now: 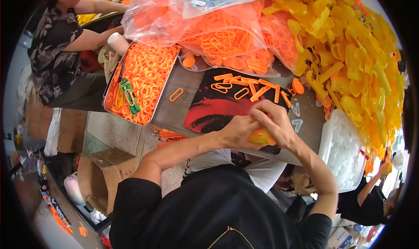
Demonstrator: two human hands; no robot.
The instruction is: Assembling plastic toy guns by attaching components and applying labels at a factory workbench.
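Observation:
Above the table's near edge, my left hand (239, 130) and my right hand (279, 123) meet around a yellow plastic piece (262, 137) with some orange on it. My left hand wraps it from the left. From above and the right, my right hand closes over its top, its fingertips partly hidden. Beneath lies a black and red mat (203, 111). Just beyond my hands, several orange plastic strips (262, 93) and oval orange loops (241, 93) are scattered on it. One more orange loop (176, 94) rests on the bare tabletop to the left.
A metal tray (153, 111) of orange rings stands left, with a green-handled tool (131, 98) on top. Bags of orange parts (218, 35) fill the back. Yellow plastic parts (349, 52) pile up right, above a white tub (326, 144). A co-worker (54, 52) works at far left.

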